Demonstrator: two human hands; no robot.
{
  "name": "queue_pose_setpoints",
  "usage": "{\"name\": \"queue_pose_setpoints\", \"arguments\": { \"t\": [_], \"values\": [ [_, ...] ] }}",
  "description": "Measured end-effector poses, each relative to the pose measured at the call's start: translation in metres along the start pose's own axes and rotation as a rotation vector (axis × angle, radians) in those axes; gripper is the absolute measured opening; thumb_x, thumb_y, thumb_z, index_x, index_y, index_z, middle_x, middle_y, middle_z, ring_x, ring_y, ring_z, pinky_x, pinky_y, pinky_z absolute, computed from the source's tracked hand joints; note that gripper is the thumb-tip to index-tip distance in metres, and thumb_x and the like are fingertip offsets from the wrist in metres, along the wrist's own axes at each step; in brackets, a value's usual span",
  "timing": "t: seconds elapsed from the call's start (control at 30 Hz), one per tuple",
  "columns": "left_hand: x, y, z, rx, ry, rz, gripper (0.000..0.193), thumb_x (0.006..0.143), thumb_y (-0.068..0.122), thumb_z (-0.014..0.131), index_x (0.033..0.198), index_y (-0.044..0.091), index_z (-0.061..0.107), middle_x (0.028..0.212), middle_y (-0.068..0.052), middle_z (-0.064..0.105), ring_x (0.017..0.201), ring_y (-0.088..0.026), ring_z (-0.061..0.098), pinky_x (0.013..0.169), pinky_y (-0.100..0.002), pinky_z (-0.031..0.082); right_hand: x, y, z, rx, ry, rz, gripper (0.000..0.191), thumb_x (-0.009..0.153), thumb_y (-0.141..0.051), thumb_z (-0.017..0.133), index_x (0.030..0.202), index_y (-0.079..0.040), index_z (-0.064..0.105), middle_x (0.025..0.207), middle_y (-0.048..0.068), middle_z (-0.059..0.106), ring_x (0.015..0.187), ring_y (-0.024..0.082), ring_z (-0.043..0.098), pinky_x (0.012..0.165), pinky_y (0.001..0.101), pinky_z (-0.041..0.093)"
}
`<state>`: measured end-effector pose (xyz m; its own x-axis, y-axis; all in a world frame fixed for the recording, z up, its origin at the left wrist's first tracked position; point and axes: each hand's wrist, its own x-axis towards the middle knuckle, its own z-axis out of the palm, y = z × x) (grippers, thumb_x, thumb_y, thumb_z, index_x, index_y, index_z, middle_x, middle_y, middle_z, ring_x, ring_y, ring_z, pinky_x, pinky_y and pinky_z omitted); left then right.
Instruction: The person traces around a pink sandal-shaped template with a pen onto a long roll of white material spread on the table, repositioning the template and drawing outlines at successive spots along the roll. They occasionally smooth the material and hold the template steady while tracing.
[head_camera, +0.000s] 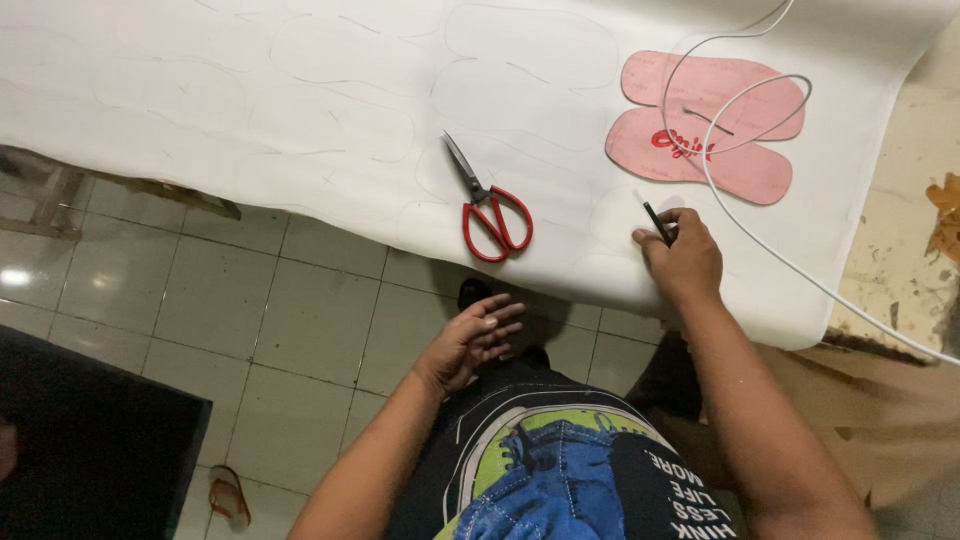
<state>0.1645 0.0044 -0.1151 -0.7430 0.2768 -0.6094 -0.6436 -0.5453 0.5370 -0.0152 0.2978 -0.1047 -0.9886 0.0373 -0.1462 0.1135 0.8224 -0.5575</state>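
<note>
My right hand (682, 258) rests on a large white sheet (300, 110) and grips a thin dark pen (656, 222), its tip on a traced outline. My left hand (474, 338) hangs below the sheet's front edge, fingers apart, holding nothing. Red-handled scissors (487, 205) lie on the sheet to the left of my right hand, blades pointing away. Two pink sole-shaped templates (700, 125) lie overlapping at the far right of the sheet. Faint sole outlines cover the sheet.
A white cable (745, 225) loops over the pink templates and runs off to the right. A worn table surface (900, 270) shows right of the sheet. Below are pale floor tiles (280, 320), a dark box (90, 450) at bottom left and a sandal (230, 497).
</note>
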Motion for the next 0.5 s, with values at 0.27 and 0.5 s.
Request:
{"name": "queue_pose_setpoints", "arguments": {
  "t": [0.27, 0.5],
  "values": [
    [-0.042, 0.043, -0.067, -0.111, 0.182, 0.151, 0.059, 0.095, 0.021, 0.053, 0.151, 0.005, 0.042, 0.149, -0.017, 0.056, 0.131, -0.028, 0.057, 0.109, -0.042, 0.046, -0.011, -0.018, 0.034, -0.08, 0.112, -0.133, 0.037, 0.093, -0.035, 0.076, 0.113, -0.005, 0.066, 0.111, 0.016, 0.068, 0.097, 0.035, 0.065, 0.083, 0.047, 0.051],
    [-0.034, 0.141, -0.109, -0.114, 0.121, 0.225, 0.055, 0.098, 0.017, 0.052, 0.149, -0.001, 0.042, 0.146, -0.022, 0.056, 0.128, -0.029, 0.058, 0.107, -0.042, 0.047, -0.003, -0.127, 0.066, 0.122, -0.096, -0.231, 0.055, 0.086, -0.039, 0.078, 0.126, -0.005, 0.061, 0.118, 0.015, 0.063, 0.096, 0.03, 0.068, 0.082, 0.042, 0.055]
  ]
}}
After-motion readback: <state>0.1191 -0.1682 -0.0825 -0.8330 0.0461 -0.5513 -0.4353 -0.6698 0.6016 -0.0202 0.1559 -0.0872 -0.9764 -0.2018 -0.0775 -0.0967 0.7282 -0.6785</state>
